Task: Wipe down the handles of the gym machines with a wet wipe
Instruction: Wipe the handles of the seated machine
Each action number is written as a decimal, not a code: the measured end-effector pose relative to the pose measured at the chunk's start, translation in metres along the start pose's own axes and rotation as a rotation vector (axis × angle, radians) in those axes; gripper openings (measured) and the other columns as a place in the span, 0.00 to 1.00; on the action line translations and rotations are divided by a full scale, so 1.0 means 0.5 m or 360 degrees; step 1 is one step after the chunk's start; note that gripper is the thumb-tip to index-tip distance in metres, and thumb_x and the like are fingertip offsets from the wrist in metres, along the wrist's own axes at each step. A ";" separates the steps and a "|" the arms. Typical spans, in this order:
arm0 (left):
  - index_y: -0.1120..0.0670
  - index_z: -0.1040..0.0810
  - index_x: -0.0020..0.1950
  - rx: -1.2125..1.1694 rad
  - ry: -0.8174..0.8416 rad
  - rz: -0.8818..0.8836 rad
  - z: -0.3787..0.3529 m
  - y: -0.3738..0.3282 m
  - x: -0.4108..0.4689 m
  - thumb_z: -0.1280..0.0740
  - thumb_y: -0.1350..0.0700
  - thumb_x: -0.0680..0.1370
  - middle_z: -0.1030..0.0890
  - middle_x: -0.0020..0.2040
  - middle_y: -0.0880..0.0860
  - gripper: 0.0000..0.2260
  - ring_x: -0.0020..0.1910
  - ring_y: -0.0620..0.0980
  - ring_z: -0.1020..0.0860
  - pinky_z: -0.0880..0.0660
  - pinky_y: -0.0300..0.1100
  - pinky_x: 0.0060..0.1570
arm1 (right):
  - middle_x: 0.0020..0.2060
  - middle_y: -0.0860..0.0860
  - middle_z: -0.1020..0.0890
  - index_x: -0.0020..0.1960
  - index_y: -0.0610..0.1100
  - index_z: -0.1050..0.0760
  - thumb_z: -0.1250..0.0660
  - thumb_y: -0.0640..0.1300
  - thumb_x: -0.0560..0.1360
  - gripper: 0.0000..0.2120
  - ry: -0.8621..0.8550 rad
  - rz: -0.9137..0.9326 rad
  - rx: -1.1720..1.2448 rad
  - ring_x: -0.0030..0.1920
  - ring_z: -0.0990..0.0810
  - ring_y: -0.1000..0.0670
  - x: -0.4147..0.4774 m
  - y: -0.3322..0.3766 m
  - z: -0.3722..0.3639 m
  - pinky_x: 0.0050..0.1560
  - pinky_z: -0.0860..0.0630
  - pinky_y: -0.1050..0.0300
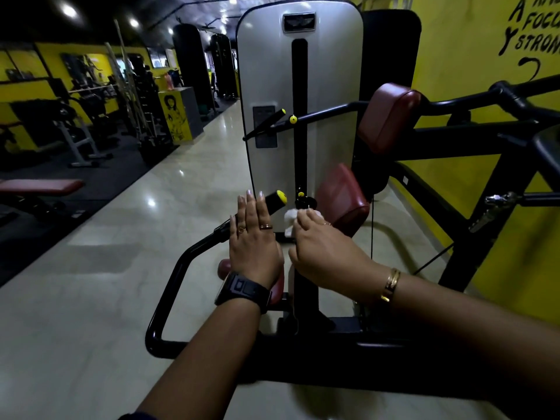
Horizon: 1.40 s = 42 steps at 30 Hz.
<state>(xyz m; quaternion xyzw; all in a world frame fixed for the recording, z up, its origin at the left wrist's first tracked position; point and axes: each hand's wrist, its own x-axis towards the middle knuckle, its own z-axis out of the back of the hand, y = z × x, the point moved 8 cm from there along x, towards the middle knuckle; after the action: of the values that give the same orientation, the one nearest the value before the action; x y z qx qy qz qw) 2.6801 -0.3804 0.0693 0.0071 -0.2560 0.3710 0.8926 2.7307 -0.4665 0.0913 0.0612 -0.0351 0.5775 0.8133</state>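
Hands meet over the near handle [271, 203] of a gym machine, seen from the wearer's own head height. Left hand [253, 237], flat with fingers straight and together, lies open against the black foam grip of that handle, holding nothing. Right hand [321, 247], just right of the handle, is closed around a crumpled white wet wipe [292, 218], which sticks out past the fingertips and sits close beside the grip; whether it touches the foam cannot be told. The handle ends in a yellow cap just beyond the left fingertips. Above the handle and further off, a second yellow-capped handle [268, 121] juts from the machine's tall grey weight cover [330, 86]. Right of the handle, dark red pads [342, 198] and a black frame bar [472, 101] stand against a yellow wall. Far left of the handle, more machines line the room.

Nothing shows which grips are already clean. Judging from the wipe's position, this handle is being dealt with now, with the upper handle and other machines probably left.
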 end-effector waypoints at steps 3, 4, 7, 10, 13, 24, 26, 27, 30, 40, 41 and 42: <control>0.57 0.75 0.70 0.0047 0.0038 0.0003 0.003 0.000 -0.001 0.47 0.57 0.80 0.66 0.78 0.58 0.35 0.77 0.55 0.66 0.62 0.49 0.75 | 0.78 0.42 0.49 0.77 0.37 0.48 0.49 0.47 0.83 0.27 -0.0018 0.0023 -0.0003 0.77 0.54 0.45 0.013 0.002 -0.009 0.74 0.59 0.53; 0.58 0.75 0.70 0.0054 0.0047 -0.0003 0.002 0.000 -0.002 0.47 0.57 0.80 0.66 0.78 0.59 0.35 0.77 0.55 0.66 0.62 0.49 0.75 | 0.78 0.43 0.51 0.78 0.39 0.51 0.48 0.49 0.82 0.28 -0.0036 -0.0006 0.0025 0.78 0.56 0.47 0.023 -0.010 -0.010 0.75 0.59 0.53; 0.57 0.74 0.71 0.0034 0.0036 -0.0004 0.003 0.001 -0.002 0.46 0.57 0.79 0.66 0.78 0.59 0.36 0.77 0.55 0.65 0.62 0.49 0.75 | 0.78 0.44 0.54 0.78 0.40 0.54 0.47 0.50 0.81 0.31 -0.0070 -0.0124 0.0102 0.78 0.56 0.48 0.032 -0.042 -0.004 0.75 0.53 0.55; 0.57 0.74 0.71 0.0032 0.0054 -0.0008 0.001 0.000 -0.002 0.46 0.57 0.79 0.66 0.78 0.58 0.36 0.77 0.55 0.65 0.62 0.49 0.75 | 0.78 0.42 0.55 0.78 0.38 0.55 0.49 0.51 0.82 0.31 0.0012 -0.0146 0.0112 0.78 0.54 0.46 0.003 -0.033 -0.012 0.75 0.48 0.53; 0.56 0.75 0.70 0.0004 0.0061 -0.0008 0.003 0.000 -0.002 0.46 0.57 0.80 0.67 0.78 0.58 0.35 0.77 0.55 0.66 0.63 0.49 0.75 | 0.78 0.44 0.56 0.79 0.40 0.55 0.51 0.52 0.82 0.30 0.0016 -0.0054 0.0039 0.78 0.59 0.46 -0.005 -0.009 -0.021 0.75 0.52 0.52; 0.55 0.74 0.70 -0.0020 0.0053 -0.0019 0.004 0.001 -0.005 0.45 0.58 0.80 0.65 0.78 0.58 0.36 0.78 0.55 0.65 0.63 0.49 0.75 | 0.78 0.40 0.53 0.78 0.36 0.52 0.52 0.51 0.83 0.29 0.0041 -0.0018 -0.0030 0.78 0.57 0.44 -0.017 0.005 -0.015 0.75 0.58 0.52; 0.56 0.75 0.70 0.0000 0.0064 -0.0013 0.004 0.002 -0.005 0.46 0.57 0.80 0.66 0.78 0.58 0.35 0.77 0.55 0.65 0.63 0.49 0.75 | 0.77 0.38 0.52 0.77 0.34 0.53 0.54 0.49 0.84 0.28 -0.0021 0.0066 -0.0158 0.77 0.58 0.44 -0.009 0.019 -0.008 0.69 0.71 0.58; 0.56 0.75 0.70 0.0013 0.0066 -0.0011 0.003 0.003 -0.005 0.47 0.57 0.80 0.66 0.78 0.58 0.35 0.77 0.55 0.65 0.62 0.49 0.75 | 0.77 0.38 0.51 0.77 0.33 0.53 0.54 0.49 0.84 0.28 -0.0046 0.0073 -0.0172 0.77 0.58 0.44 0.003 0.015 -0.007 0.66 0.73 0.59; 0.56 0.74 0.71 -0.0016 0.0047 -0.0017 0.003 0.002 -0.004 0.46 0.58 0.79 0.65 0.78 0.58 0.36 0.78 0.55 0.65 0.61 0.49 0.75 | 0.77 0.38 0.53 0.78 0.36 0.54 0.51 0.50 0.83 0.30 -0.0043 -0.0088 -0.0096 0.78 0.58 0.44 0.019 -0.021 -0.008 0.73 0.65 0.56; 0.57 0.75 0.70 0.0015 0.0015 -0.0031 0.001 0.003 -0.002 0.43 0.56 0.80 0.65 0.78 0.58 0.38 0.78 0.55 0.64 0.62 0.48 0.75 | 0.79 0.48 0.52 0.79 0.45 0.51 0.54 0.53 0.82 0.27 0.0036 -0.0028 -0.0263 0.78 0.58 0.50 0.002 -0.002 -0.019 0.74 0.64 0.42; 0.56 0.73 0.71 -0.0003 -0.0010 -0.0037 0.003 0.003 -0.003 0.43 0.56 0.79 0.64 0.79 0.59 0.38 0.78 0.55 0.63 0.62 0.48 0.75 | 0.79 0.47 0.52 0.79 0.45 0.51 0.54 0.53 0.82 0.27 0.0018 -0.0056 -0.0275 0.78 0.57 0.49 0.006 -0.013 -0.013 0.75 0.63 0.42; 0.56 0.72 0.72 -0.0020 -0.0026 -0.0040 0.003 0.004 -0.003 0.42 0.56 0.79 0.63 0.79 0.59 0.38 0.78 0.55 0.63 0.61 0.48 0.75 | 0.79 0.46 0.52 0.79 0.44 0.52 0.54 0.53 0.82 0.28 0.0023 -0.0083 -0.0278 0.78 0.57 0.48 0.005 -0.019 -0.007 0.75 0.63 0.42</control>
<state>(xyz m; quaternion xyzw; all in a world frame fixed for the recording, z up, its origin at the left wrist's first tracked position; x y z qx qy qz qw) 2.6770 -0.3803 0.0697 0.0076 -0.2655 0.3581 0.8951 2.7405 -0.4667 0.0873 -0.0132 -0.0780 0.5514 0.8305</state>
